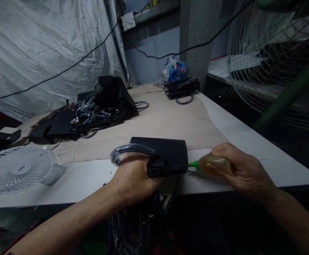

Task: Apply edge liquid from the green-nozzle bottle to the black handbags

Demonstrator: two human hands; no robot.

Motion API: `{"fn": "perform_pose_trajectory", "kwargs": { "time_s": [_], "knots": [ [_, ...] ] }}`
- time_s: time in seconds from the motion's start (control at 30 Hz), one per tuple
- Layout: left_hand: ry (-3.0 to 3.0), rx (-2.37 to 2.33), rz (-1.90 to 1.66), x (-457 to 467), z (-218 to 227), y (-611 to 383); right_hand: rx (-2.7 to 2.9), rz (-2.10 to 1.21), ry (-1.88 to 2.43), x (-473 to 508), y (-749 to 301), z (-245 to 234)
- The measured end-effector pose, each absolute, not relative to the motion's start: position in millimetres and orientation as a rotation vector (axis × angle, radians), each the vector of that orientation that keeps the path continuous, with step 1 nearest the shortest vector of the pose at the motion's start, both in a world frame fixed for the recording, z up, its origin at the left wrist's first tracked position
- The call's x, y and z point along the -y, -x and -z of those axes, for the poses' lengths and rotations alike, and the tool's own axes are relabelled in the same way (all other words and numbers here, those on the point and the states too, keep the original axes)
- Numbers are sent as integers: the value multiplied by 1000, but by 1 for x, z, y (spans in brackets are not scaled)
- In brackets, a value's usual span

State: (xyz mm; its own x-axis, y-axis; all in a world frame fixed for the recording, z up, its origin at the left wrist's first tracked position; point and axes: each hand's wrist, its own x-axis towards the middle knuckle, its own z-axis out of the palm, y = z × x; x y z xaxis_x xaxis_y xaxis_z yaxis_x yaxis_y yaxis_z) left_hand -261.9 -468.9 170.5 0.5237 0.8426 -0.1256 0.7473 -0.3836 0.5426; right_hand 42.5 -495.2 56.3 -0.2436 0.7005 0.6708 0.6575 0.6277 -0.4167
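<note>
A black handbag [167, 150] with a plastic-wrapped handle [133, 148] lies at the table's near edge. My left hand [135, 179] is closed on it, beside the handle; its fingertips are hidden under the bag. In my right hand [242, 170] is a squeeze bottle [213, 164] of amber liquid, probably glue, tilted sideways. The bottle's green nozzle [194, 164] points left at the bag's right end, at or very near its edge; I cannot tell whether they touch.
A pile of black handbags [98, 109] lies at the back left, and another black bag [182, 88] at the far end. A small white fan [21, 168] stands at the left. A large caged fan [276, 71] is at the right. Brown cardboard [170, 122] covers part of the white table [250, 156].
</note>
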Motion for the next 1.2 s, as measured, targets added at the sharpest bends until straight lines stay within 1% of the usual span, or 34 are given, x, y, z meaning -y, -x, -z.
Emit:
{"fn": "perform_pose_trajectory", "kwargs": {
  "time_s": [0.2, 0.33, 0.5, 0.63, 0.73, 0.87, 1.1, 1.2],
  "knots": [
    [-2214, -1296, -198, 468, -170, 264, 1910, 55, 1123, 492, -46, -55],
    [-2220, -1287, -206, 468, -169, 264, 1950, -38, 1095, 491, -43, -54],
    [-2216, -1287, -235, 468, -167, 266, 1869, 7, 1167, 489, -43, -52],
    [-2201, -1266, -276, 467, -163, 267, 1964, -73, 1114, 489, -45, -51],
    [-2213, -1257, -312, 467, -162, 266, 1926, -25, 1137, 490, -46, -53],
    [-2205, -1266, -265, 467, -165, 264, 1900, -31, 1148, 492, -44, -56],
    [-2255, -1197, -318, 468, -166, 264, 1856, -170, 1176, 498, -39, -61],
    [-2246, -1208, -314, 468, -166, 264, 1829, -180, 1191, 499, -40, -61]
  ]
}}
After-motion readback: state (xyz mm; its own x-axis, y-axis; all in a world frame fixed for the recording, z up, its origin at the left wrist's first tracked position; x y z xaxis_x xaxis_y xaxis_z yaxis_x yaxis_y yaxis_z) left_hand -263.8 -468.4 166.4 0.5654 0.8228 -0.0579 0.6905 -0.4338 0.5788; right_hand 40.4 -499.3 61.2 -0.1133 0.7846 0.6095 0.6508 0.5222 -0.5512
